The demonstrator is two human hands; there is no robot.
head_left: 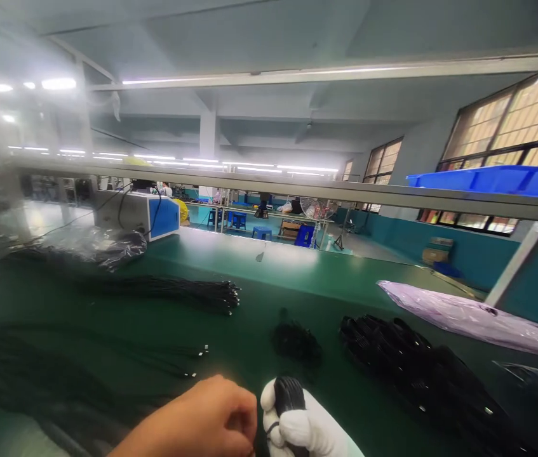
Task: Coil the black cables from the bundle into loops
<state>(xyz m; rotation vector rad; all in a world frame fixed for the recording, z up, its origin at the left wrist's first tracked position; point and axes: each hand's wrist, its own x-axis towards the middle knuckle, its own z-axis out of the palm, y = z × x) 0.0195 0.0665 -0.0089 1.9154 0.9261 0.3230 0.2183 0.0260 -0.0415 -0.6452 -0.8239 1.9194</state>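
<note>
My right hand [319,425], in a white glove, is closed around a coiled black cable [289,395] at the bottom middle. Just left of it, my bare left hand [211,412] has its fingers curled into a pinch. What lies between those fingers is hidden. Beyond the hands sits a small heap of black cable [296,341] on the green table [256,330]. Several loose black cables with small metal plugs [201,353] stretch to the left of my left hand. To the right rests a large pile of coiled black cables [421,368].
A bundle of straight black cables [202,292] lies farther back. Behind it are crumpled clear plastic [121,246] and a blue-and-white machine [164,216]. A pinkish plastic bag [478,317] lies at right. Overhead, a shelf rail [297,187] carries a blue tray [492,181].
</note>
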